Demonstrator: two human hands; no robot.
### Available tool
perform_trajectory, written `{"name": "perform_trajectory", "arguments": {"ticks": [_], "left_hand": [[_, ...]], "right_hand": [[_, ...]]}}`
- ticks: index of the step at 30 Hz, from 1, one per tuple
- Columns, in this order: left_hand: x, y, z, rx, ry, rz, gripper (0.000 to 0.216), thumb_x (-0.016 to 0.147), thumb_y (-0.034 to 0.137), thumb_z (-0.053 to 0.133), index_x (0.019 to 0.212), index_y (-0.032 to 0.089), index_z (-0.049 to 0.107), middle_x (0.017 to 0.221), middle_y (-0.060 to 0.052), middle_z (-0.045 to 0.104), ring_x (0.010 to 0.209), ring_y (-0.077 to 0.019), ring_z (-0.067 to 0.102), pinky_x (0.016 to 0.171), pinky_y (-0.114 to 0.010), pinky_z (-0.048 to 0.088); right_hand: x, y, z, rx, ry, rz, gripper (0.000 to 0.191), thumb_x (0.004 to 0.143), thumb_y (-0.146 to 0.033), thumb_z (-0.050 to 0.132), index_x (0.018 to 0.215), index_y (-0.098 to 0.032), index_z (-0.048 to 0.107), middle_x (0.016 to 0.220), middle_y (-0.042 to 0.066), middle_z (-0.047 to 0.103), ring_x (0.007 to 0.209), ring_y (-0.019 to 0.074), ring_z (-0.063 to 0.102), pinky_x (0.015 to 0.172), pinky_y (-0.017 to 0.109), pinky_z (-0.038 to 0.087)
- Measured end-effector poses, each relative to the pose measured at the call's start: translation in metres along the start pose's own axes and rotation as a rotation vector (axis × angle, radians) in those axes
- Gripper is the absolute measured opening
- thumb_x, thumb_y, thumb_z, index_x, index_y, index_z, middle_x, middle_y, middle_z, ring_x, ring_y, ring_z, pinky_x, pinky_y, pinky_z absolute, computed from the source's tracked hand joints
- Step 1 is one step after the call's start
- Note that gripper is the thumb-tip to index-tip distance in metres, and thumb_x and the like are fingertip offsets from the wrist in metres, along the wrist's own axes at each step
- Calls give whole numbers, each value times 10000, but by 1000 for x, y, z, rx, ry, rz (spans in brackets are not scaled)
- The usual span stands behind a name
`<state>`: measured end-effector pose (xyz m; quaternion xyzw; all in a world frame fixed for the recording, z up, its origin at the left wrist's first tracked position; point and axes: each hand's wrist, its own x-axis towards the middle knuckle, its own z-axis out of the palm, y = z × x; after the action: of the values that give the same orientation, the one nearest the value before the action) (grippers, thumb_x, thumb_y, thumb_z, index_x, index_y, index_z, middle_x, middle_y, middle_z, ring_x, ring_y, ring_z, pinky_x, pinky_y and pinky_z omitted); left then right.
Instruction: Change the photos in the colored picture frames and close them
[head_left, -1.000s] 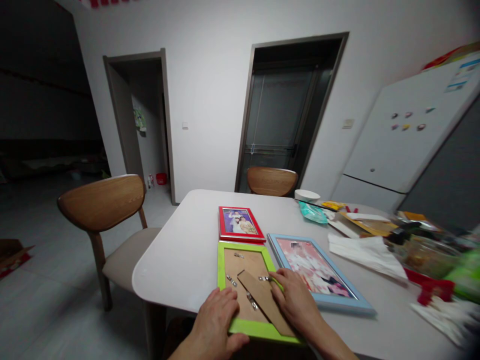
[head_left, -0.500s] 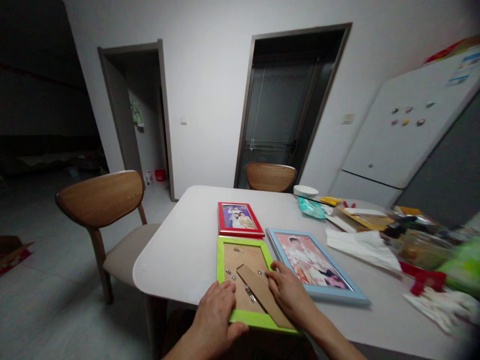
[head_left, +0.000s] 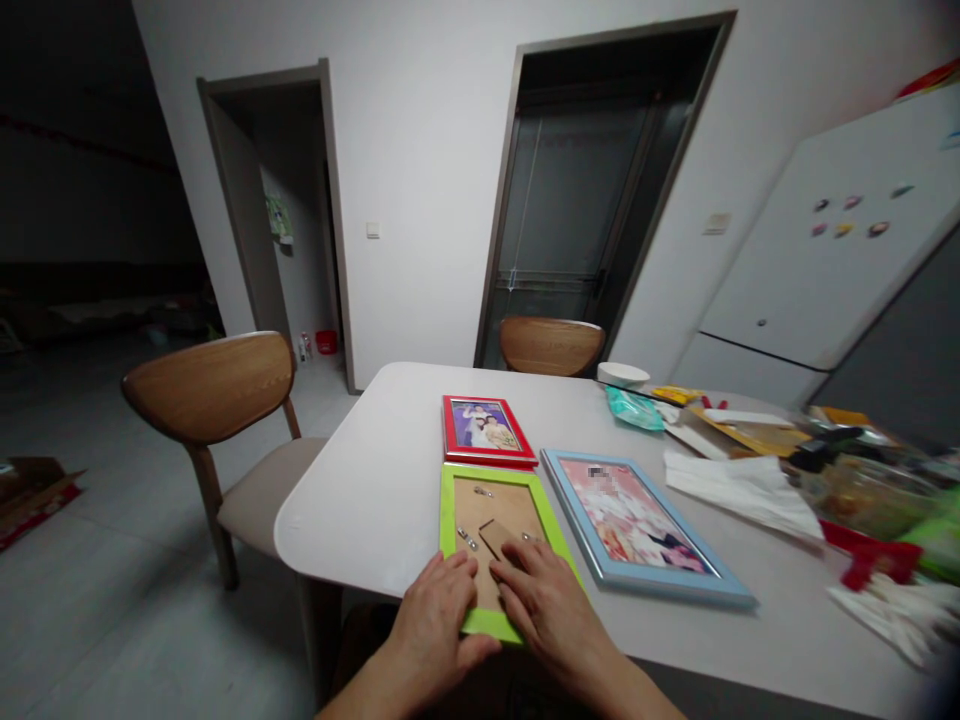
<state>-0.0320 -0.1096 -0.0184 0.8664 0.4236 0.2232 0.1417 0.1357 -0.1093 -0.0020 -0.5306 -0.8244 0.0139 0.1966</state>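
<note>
A lime-green picture frame [head_left: 448,500] lies face down at the table's near edge, its brown backing board showing. Small metal clips [head_left: 467,539] sit along the inner edge, and a brown easel stand [head_left: 499,535] crosses the board. My left hand [head_left: 439,615] is closed on the frame's lower left corner, fingers on top and thumb along the bottom edge. With fingers bent and together, my right hand [head_left: 547,600] presses on the stand and lower backing. It covers the bottom clip and most of the stand. Whether its fingertips grip the clip is hidden.
A red picture frame [head_left: 490,462] lies beyond the green one, and a light-blue picture frame [head_left: 600,560] to its right, both photo side up. Paper [head_left: 739,490], a teal packet [head_left: 634,408], a white bowl [head_left: 622,375] and other clutter cover the table's right side. A wooden chair [head_left: 214,385] stands left.
My right hand has moved left and down, from the right clip to the stand and the bottom of the backing. My left hand stays at the corner. The view has shifted slightly.
</note>
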Motion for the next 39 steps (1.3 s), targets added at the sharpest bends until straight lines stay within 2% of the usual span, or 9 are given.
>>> {"name": "perform_trajectory", "arguments": {"ticks": [8,17,23,26,32,36,39], "left_hand": [[-1,-3,2,-20,15,16,371,609,307,670,922,160,535,1160,-95,512,1125,-223,403,975,-410,282],[0,-2,1,-17,-1,1,368,583,284,690,894,156,540,1172,-96,502,1123,-220,402,980,-393,277],[-2,-4,3,-41,14,-3,374,576,277,688,898,159,538,1173,-92,500,1123,-224,400,985,-409,261],[-2,-6,1,-65,-5,-3,361,592,292,670,906,171,535,1189,-83,487,1133,-221,389,984,-416,255],[-1,-6,-5,-109,-27,7,383,591,269,670,931,176,521,1188,-74,485,1134,-206,382,992,-391,242],[-2,-8,-4,-134,-8,4,333,599,274,668,888,188,527,1156,-56,510,1113,-206,403,986,-384,254],[-3,-9,-2,-135,-2,4,346,593,278,674,888,179,522,1155,-68,511,1118,-212,401,992,-395,242]], "right_hand": [[-9,-1,-13,73,-95,-95,232,780,-298,408,921,-283,591,1073,46,499,1015,211,386,877,385,292],[-22,7,-12,144,-80,-132,254,789,-270,397,935,-296,604,1081,40,509,1039,202,396,885,386,297],[10,9,-5,247,-54,13,293,812,-281,355,959,-226,602,955,63,562,894,167,476,794,300,354],[35,4,6,184,-32,47,280,810,-270,363,894,-206,622,867,61,567,833,160,477,748,274,348],[53,-5,18,7,-82,-30,236,796,-258,413,688,-190,611,769,47,550,789,155,442,683,255,310],[49,-4,15,-9,-128,-124,217,805,-276,403,730,-193,589,816,44,547,815,151,436,715,259,304],[51,3,13,28,-137,-116,226,806,-279,387,780,-201,598,856,42,562,841,149,454,737,252,311]]}}
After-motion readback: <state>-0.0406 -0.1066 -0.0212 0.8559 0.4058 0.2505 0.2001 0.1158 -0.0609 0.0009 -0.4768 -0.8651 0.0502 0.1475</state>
